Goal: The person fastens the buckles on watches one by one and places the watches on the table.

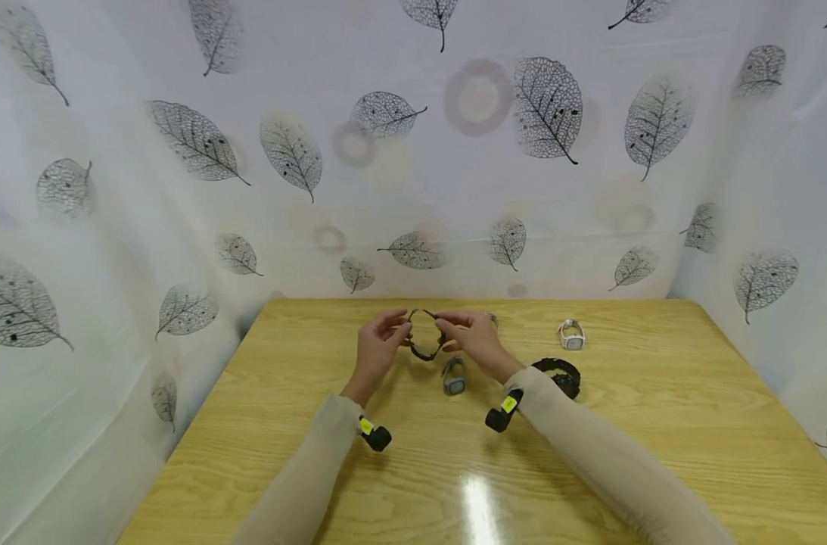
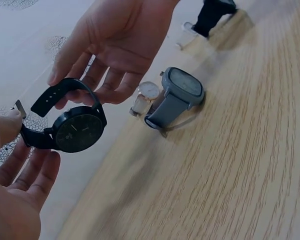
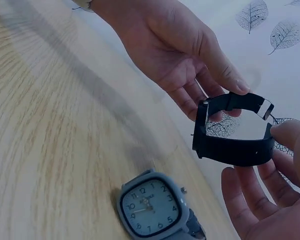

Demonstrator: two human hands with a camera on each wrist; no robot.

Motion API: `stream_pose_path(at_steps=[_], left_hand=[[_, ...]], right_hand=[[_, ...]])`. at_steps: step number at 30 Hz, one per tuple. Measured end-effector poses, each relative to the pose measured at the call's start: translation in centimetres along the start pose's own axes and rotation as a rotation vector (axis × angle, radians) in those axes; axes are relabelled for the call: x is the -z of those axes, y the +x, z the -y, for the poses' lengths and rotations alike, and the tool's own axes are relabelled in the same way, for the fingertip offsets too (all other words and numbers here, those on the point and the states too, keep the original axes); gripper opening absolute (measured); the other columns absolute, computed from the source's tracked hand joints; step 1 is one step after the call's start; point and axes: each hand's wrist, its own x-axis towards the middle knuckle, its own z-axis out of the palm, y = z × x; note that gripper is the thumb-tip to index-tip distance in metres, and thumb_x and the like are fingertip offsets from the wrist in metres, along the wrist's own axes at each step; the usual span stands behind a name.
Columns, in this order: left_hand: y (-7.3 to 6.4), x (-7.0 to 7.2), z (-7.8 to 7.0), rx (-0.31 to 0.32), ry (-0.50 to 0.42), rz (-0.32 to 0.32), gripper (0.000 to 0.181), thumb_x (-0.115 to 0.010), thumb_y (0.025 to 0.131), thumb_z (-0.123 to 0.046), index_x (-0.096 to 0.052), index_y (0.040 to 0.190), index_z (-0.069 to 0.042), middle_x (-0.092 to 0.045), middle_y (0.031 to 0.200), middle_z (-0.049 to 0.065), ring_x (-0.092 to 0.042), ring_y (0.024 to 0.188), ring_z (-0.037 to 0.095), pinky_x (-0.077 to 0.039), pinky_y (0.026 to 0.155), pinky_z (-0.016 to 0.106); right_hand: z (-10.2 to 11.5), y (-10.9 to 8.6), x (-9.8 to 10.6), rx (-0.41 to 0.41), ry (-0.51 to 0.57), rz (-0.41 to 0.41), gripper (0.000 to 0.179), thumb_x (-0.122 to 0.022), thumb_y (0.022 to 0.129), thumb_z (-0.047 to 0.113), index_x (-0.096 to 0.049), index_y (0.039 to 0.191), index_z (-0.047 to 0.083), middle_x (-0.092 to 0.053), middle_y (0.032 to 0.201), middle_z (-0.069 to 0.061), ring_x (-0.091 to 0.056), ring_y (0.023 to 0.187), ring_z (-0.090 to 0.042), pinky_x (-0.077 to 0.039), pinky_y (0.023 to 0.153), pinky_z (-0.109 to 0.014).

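A black wristwatch (image 1: pixel 424 354) with a round dark dial is held up above the table between both hands, its strap unfastened and bowed into an open loop. My left hand (image 1: pixel 376 344) pinches the buckle end of the strap between thumb and fingers. The other strap end, with its row of holes, is pinched by my right hand (image 1: pixel 480 338). In the left wrist view the dial (image 2: pixel 80 131) faces the camera, below the raised strap. A grey watch (image 1: pixel 455 384) with a squarish case lies on the table just below, nearer the body.
On the wooden table (image 1: pixel 284 469), a black watch (image 1: pixel 566 378) lies beside the right forearm and a white watch (image 1: pixel 573 342) farther back. A small round watch (image 2: pixel 149 90) lies behind the grey one, mostly hidden by the right hand in the head view. A leaf-patterned curtain (image 1: pixel 413 189) surrounds the table.
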Motion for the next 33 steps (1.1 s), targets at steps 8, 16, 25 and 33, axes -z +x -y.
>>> stream_pose_path(at_steps=[8,16,25,33], left_hand=[[-0.19,0.34,0.18,0.05,0.046,0.015,0.027,-0.072,0.097,-0.006,-0.072,0.122,0.004,-0.07,0.116,0.022,-0.07,0.088,0.021,-0.063,0.074,0.043],[-0.33,0.22,0.35,0.059,0.042,0.057,0.023,-0.07,0.095,0.004,-0.071,0.118,0.009,-0.068,0.119,0.029,-0.071,0.097,0.027,-0.063,0.073,0.036],[-0.22,0.43,-0.07,0.152,0.021,0.095,0.026,-0.069,0.096,0.003,-0.069,0.121,0.009,-0.065,0.126,0.032,-0.07,0.105,0.033,-0.063,0.079,0.035],[-0.25,0.27,-0.49,0.175,0.009,0.059,0.026,-0.074,0.096,-0.009,-0.072,0.117,0.005,-0.071,0.116,0.023,-0.071,0.101,0.031,-0.063,0.079,0.037]], right_hand=[[-0.6,-0.32,0.38,0.003,-0.002,0.032,0.038,-0.066,0.103,0.025,-0.067,0.134,0.004,-0.058,0.13,-0.034,-0.07,0.094,-0.027,-0.061,0.087,-0.051],[-0.69,-0.35,0.47,0.015,-0.038,0.049,0.036,-0.069,0.101,0.023,-0.068,0.133,0.005,-0.059,0.133,-0.031,-0.065,0.108,-0.04,-0.062,0.085,-0.048],[-0.39,-0.3,0.31,0.029,-0.068,0.103,0.042,-0.068,0.102,0.024,-0.063,0.139,0.003,-0.056,0.137,-0.03,-0.056,0.122,-0.05,-0.061,0.088,-0.05],[0.18,-0.34,-0.12,0.076,-0.065,0.143,0.036,-0.067,0.102,0.021,-0.066,0.136,0.007,-0.059,0.131,-0.03,-0.059,0.114,-0.054,-0.063,0.081,-0.044]])
